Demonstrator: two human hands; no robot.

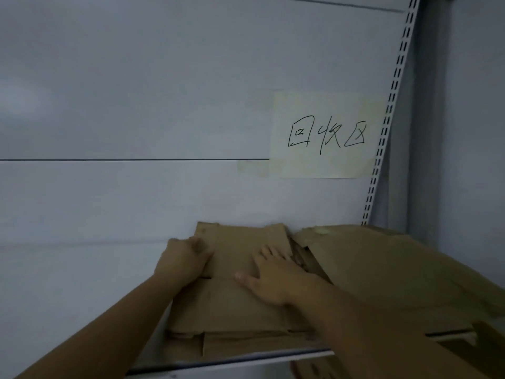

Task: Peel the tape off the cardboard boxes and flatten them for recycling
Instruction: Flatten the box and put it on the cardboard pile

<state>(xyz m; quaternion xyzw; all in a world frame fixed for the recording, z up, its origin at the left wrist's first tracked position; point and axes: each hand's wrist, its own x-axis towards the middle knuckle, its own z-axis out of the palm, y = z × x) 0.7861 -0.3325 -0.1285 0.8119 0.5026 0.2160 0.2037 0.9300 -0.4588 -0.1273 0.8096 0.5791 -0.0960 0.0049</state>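
Observation:
A flattened brown cardboard box [235, 305] lies on top of a stack of flat cardboard on a shelf. My left hand [183, 261] grips its left edge, thumb on top and fingers curled round the side. On the top sheet my right hand [269, 277] lies flat with fingers spread, pressing down. A second, larger pile of flattened cardboard [388, 272] leans at the right, its edge overlapping the stack. I see no tape on the sheets.
The white shelf's front edge [232, 361] runs below the stack. Behind stands a pale panelled wall [136, 119] with a handwritten paper sign [325, 135]. A slotted shelving upright [388, 116] rises at the right. More cardboard shows at the bottom right corner.

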